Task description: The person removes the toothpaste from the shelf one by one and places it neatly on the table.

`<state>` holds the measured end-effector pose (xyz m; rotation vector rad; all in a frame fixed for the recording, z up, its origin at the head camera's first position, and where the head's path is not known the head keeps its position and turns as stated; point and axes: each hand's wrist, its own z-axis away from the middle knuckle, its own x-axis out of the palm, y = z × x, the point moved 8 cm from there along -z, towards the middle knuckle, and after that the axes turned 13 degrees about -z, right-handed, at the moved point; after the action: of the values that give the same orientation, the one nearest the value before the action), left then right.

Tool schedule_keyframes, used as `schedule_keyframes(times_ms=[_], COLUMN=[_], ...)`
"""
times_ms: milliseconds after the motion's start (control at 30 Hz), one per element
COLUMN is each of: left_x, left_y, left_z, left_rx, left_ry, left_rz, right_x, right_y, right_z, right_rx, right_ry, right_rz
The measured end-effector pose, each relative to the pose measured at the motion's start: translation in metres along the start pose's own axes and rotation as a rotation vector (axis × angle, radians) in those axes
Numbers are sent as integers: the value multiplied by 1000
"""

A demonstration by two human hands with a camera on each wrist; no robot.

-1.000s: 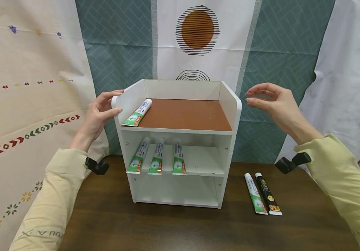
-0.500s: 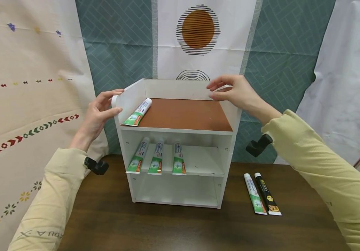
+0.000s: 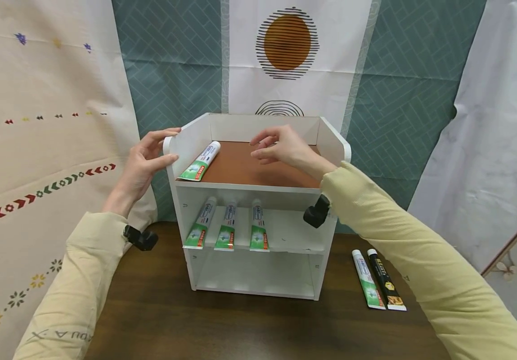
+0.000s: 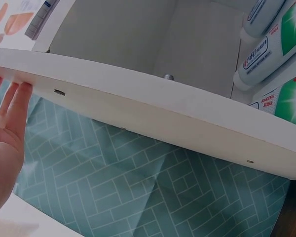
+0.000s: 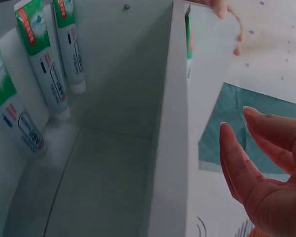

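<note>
My left hand (image 3: 141, 162) holds the left side panel of a small white shelf unit (image 3: 254, 292), thumb at the front edge. In the left wrist view its fingertips (image 4: 20, 91) touch the panel's outer face. My right hand (image 3: 285, 147) hovers over the brown top board (image 3: 236, 170), fingers loosely bent, thumb apart, holding nothing. A green-and-white toothpaste tube (image 3: 201, 161) lies slanted on that board at the left. Three similar tubes, a left one (image 3: 201, 222), a middle one (image 3: 227, 225) and a right one (image 3: 258, 225), lie on the middle shelf, crimped ends forward.
On the dark wooden table (image 3: 258, 330), right of the unit, lie a green-and-white tube (image 3: 368, 280) and a black tube (image 3: 386, 280) side by side. Patterned cloths hang behind and at both sides, including a teal one (image 3: 173, 65).
My right hand has moved left from beside the unit, past its right panel, to above the top board. My left hand and the tubes have stayed put.
</note>
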<state>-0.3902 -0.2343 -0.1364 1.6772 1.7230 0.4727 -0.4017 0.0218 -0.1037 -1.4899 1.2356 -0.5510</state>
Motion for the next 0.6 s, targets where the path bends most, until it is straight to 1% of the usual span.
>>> schedule_keyframes(times_ms=[200,400,500,600], left_x=[-1,1,1,0], left_y=[1,0,1,1], left_z=[0,-1,0,0], left_rx=[0,-1,1,2], left_ry=[4,-6,-8,-6], left_rz=[-5,0,-4,-6], right_x=[32,61,70,77], right_y=[12,19,19,19], right_z=[-15,-27,-31,-34], right_rx=[46,85,79,65], right_ry=[-70,-74,-58,-40], right_rz=[-65,-112,-100,-8])
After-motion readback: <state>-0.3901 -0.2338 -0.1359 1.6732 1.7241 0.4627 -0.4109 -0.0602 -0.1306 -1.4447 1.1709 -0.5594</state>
